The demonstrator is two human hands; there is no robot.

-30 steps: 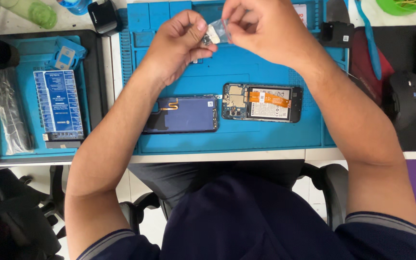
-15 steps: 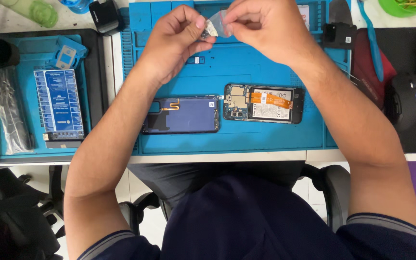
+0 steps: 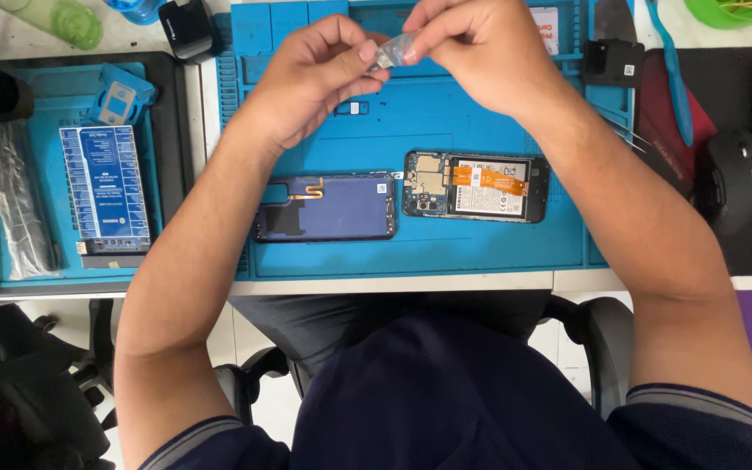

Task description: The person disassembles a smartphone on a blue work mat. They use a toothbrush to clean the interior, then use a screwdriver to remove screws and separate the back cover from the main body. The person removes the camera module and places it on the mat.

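Note:
My left hand [image 3: 319, 78] and my right hand [image 3: 480, 52] meet above the far part of a blue work mat [image 3: 480, 252]. Between their fingertips they pinch a small clear plastic bag [image 3: 391, 52] with a tiny part inside. Both hands grip it. Below them on the mat lie a blue phone back cover [image 3: 328, 209] with an orange flex cable and an opened phone body [image 3: 476, 187] showing its battery and circuit board.
A second blue tray [image 3: 10, 104] at the left holds a blue rectangular board [image 3: 104, 187] and a clear bag strip [image 3: 15, 204]. A black computer mouse [image 3: 737, 183] lies at the right, a green bowl [image 3: 737, 10] at the far right corner. A small black box [image 3: 186, 26] sits at the top.
Both hands have shifted slightly away from me with the small bag. The phone parts on the mat have not moved.

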